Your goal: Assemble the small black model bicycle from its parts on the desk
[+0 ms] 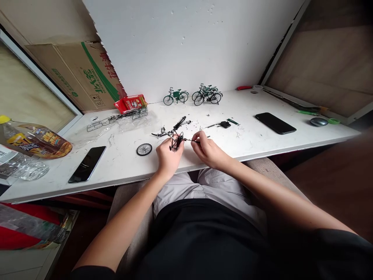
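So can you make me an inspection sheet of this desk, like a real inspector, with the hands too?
Surface: white desk, smudged.
Job's things: partly built model bicycle, held up; loose wheel lying flat; small bicycles standing at the back.
Clutter: dark phone and amber drink bottle on the left; red packet by black wire parts; black phone on the right.
Hands: left hand grips the partly built model bicycle; right hand pinches a thin dark rod, too small to name.
Cables: nothing seen.
Surroundings: white panel behind; cardboard back left.
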`<state>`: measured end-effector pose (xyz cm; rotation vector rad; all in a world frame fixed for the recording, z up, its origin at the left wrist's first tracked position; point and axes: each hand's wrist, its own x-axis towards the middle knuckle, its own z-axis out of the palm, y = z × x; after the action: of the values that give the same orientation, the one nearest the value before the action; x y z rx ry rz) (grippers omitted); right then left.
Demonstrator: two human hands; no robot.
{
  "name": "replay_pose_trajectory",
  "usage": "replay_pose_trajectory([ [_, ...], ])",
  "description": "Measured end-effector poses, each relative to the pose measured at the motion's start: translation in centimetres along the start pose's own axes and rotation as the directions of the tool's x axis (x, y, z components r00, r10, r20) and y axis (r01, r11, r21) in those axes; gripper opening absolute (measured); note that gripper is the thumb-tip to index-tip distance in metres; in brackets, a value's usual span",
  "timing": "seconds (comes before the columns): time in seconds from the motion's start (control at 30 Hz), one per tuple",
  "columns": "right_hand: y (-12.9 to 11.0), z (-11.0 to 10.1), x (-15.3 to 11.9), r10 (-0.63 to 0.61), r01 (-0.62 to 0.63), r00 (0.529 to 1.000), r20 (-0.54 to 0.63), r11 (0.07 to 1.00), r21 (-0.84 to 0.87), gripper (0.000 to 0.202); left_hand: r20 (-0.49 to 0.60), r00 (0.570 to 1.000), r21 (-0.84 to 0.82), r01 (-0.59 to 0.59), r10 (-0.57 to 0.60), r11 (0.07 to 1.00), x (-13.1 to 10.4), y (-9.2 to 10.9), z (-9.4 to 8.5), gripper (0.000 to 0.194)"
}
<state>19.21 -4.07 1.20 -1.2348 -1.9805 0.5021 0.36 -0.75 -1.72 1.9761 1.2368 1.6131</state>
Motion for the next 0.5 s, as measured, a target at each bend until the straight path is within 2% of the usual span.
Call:
replay_pose_trajectory([
  [0.17,1.0,-0.3,0.0,-0.103,0.127,0.990,0.101,0.955,-0.267,0.019,-0.001,1.000,0.009,-0.029,0.029,1.000,0.2,0.0,-0.2,0.015],
  [0.27,1.4,-0.5,0.1,-0.121,0.145,0.988,0.095,0.936,-0.320,0.020,0.002,0.998,0.034,-0.056,0.056,0.998,0.2,0.1,-0.3,0.013],
  [0.37,1.2,-0.5,0.1,-0.085,0.096,0.995,0.060,0.973,-0.212,0.025,-0.017,0.997,0.074,-0.078,0.079,0.994,0.1,0.2,-0.3,0.013],
  [0.5,0.5,-0.1,0.1,0.026,-0.033,0.998,0.052,0.991,0.131,0.039,-0.040,0.996,0.062,-0.079,0.082,0.995,-0.2,0.5,-0.3,0.016],
])
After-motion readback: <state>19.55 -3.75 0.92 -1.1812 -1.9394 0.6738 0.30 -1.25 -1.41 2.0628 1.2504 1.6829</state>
